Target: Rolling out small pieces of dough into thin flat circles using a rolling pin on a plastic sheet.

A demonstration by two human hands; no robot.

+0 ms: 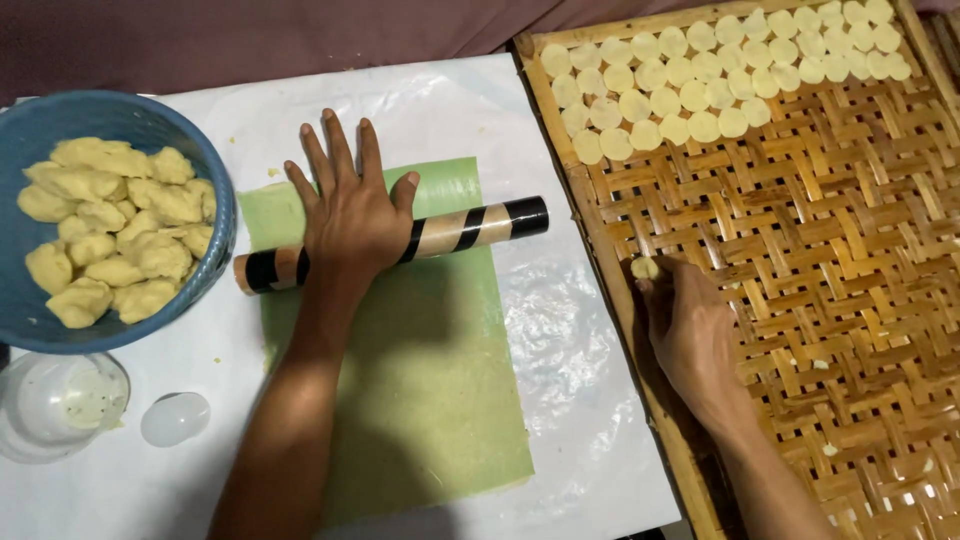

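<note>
My left hand (350,215) lies flat, fingers spread, on top of a wooden rolling pin (480,225) with black bands. The pin rests across a green sheet (430,380) spread on clear plastic. My right hand (690,335) sits at the left edge of a woven bamboo tray (850,300), its fingers closed on a small piece of pale dough (645,267). Several flat round dough discs (700,70) lie in rows on the far part of the tray.
A blue bowl (215,180) at the left holds several yellow dough lumps (110,225). Below it stand a clear glass dish (60,405) and a small white round lid (175,418). A white plastic sheet (570,400) covers the work surface.
</note>
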